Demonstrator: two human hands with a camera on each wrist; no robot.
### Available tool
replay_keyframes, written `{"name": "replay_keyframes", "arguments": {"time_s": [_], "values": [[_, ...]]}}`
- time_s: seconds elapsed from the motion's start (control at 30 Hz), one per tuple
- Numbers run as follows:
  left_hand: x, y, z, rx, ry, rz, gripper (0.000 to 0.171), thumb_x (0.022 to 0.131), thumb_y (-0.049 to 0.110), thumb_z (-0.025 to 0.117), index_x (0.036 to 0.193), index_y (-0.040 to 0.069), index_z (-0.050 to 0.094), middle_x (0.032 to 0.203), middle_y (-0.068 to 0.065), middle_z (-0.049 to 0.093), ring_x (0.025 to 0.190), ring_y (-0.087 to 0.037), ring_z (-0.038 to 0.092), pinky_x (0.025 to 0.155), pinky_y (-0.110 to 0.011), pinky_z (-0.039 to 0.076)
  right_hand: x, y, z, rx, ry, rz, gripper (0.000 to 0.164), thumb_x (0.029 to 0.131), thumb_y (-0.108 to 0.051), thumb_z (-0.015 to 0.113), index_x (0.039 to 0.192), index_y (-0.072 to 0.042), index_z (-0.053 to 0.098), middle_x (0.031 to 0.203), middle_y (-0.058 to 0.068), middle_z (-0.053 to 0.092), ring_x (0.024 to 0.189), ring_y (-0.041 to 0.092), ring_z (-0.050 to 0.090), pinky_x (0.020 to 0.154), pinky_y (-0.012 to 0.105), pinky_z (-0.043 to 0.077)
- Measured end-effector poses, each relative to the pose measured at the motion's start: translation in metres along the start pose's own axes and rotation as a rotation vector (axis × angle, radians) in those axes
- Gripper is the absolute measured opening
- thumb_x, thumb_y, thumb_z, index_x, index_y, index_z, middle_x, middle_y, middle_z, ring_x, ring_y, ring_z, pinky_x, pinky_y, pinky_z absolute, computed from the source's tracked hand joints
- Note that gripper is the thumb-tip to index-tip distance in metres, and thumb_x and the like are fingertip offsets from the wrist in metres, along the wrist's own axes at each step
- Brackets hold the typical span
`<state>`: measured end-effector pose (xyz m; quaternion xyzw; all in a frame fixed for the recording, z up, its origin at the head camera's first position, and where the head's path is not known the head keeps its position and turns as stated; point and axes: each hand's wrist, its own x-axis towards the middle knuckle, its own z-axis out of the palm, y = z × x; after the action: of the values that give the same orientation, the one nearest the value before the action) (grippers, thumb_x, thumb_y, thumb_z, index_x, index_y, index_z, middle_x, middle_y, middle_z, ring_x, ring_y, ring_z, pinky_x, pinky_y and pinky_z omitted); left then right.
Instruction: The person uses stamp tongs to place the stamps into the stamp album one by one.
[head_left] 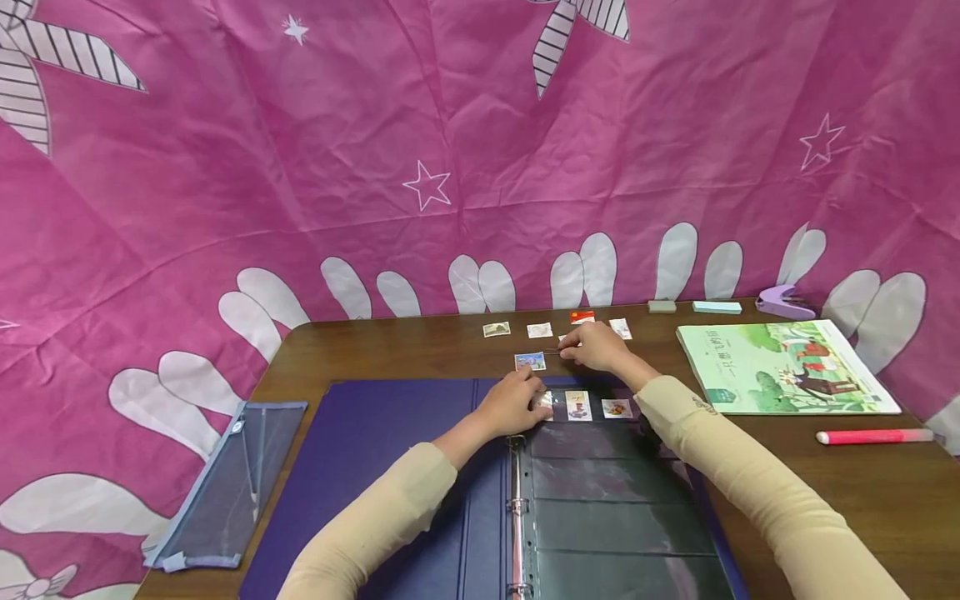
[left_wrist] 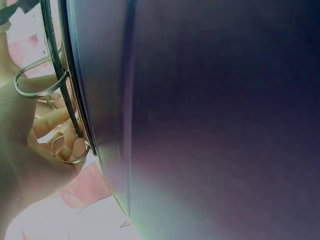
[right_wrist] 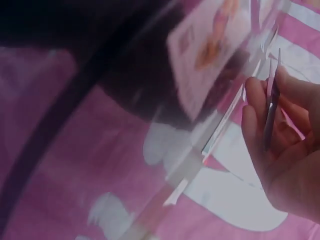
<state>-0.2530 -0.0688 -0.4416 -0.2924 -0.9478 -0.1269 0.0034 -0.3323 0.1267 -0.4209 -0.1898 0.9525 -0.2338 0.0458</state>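
My right hand [head_left: 596, 346] holds slim metal tweezers [right_wrist: 272, 100] between thumb and fingers. Their tips lie at the right edge of a blue stamp [head_left: 530, 361] just beyond the album; whether they grip it I cannot tell. An open ring-bound stamp album [head_left: 397, 467] has a black pocket page [head_left: 622, 483] on its right side. In the page's top row sit a stamp with a figure [head_left: 578, 406] and an orange-patterned stamp [head_left: 617, 408]. With its fingers extended, my left hand [head_left: 510, 406] rests on the page's top left corner, partly covering another stamp [head_left: 546, 403].
Several loose stamps lie behind, among them a green one [head_left: 497, 330] and a red one [head_left: 582, 317]. To the right are a picture book [head_left: 787, 367], a pink marker [head_left: 873, 437] and a purple stapler-like tool [head_left: 783, 302]. A mesh zip pouch [head_left: 228, 483] lies left.
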Motion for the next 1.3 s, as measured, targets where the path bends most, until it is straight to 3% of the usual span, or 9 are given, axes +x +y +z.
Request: {"name": "replay_keyframes", "arguments": {"time_s": [0.23, 0.53, 0.87, 1.13, 1.3], "values": [[0.0, 0.0, -0.002, -0.02, 0.009, 0.023, 0.038, 0.084, 0.038, 0.066, 0.109, 0.01, 0.067, 0.1, -0.003, 0.055, 0.084, -0.014, 0.053, 0.074, -0.026, 0.047, 0.003, -0.004, 0.006, -0.069, 0.008, 0.065, 0.021, 0.086, -0.024, 0.065, 0.103, -0.014, 0.073, 0.113, 0.011, 0.068, 0.101, 0.03, 0.064, 0.072, 0.04, 0.051], [0.0, -0.001, -0.002, -0.01, 0.012, -0.003, 0.039, 0.084, 0.04, 0.066, 0.11, 0.011, 0.066, 0.102, -0.003, 0.056, 0.084, -0.015, 0.054, 0.076, -0.028, 0.047, 0.005, -0.01, 0.012, -0.054, 0.009, 0.057, 0.02, 0.085, -0.025, 0.066, 0.1, -0.015, 0.074, 0.106, 0.008, 0.071, 0.096, 0.027, 0.065, 0.064, 0.033, 0.048], [0.002, 0.001, -0.002, -0.047, -0.002, -0.023, 0.04, 0.083, 0.039, 0.067, 0.11, 0.01, 0.065, 0.104, -0.003, 0.056, 0.084, -0.013, 0.054, 0.073, -0.025, 0.046, 0.005, -0.011, 0.02, -0.046, 0.068, 0.066, 0.012, 0.083, -0.019, 0.067, 0.09, -0.014, 0.076, 0.101, 0.009, 0.072, 0.091, 0.028, 0.067, 0.062, 0.035, 0.05], [0.003, 0.001, -0.003, -0.059, -0.014, -0.031, 0.04, 0.083, 0.039, 0.067, 0.111, 0.011, 0.065, 0.105, -0.004, 0.055, 0.087, -0.015, 0.054, 0.076, -0.028, 0.046, 0.004, -0.01, 0.014, -0.047, 0.103, 0.062, 0.014, 0.085, -0.017, 0.065, 0.091, -0.011, 0.075, 0.104, 0.011, 0.072, 0.089, 0.028, 0.067, 0.062, 0.033, 0.049], [0.0, 0.001, -0.004, 0.007, -0.032, -0.047, 0.039, 0.085, 0.041, 0.063, 0.113, 0.014, 0.063, 0.106, -0.003, 0.053, 0.089, -0.016, 0.05, 0.076, -0.028, 0.044, -0.001, -0.007, 0.0, 0.015, 0.163, 0.062, 0.016, 0.085, -0.015, 0.063, 0.094, -0.008, 0.075, 0.102, 0.012, 0.071, 0.091, 0.029, 0.067, 0.067, 0.035, 0.05]]}}
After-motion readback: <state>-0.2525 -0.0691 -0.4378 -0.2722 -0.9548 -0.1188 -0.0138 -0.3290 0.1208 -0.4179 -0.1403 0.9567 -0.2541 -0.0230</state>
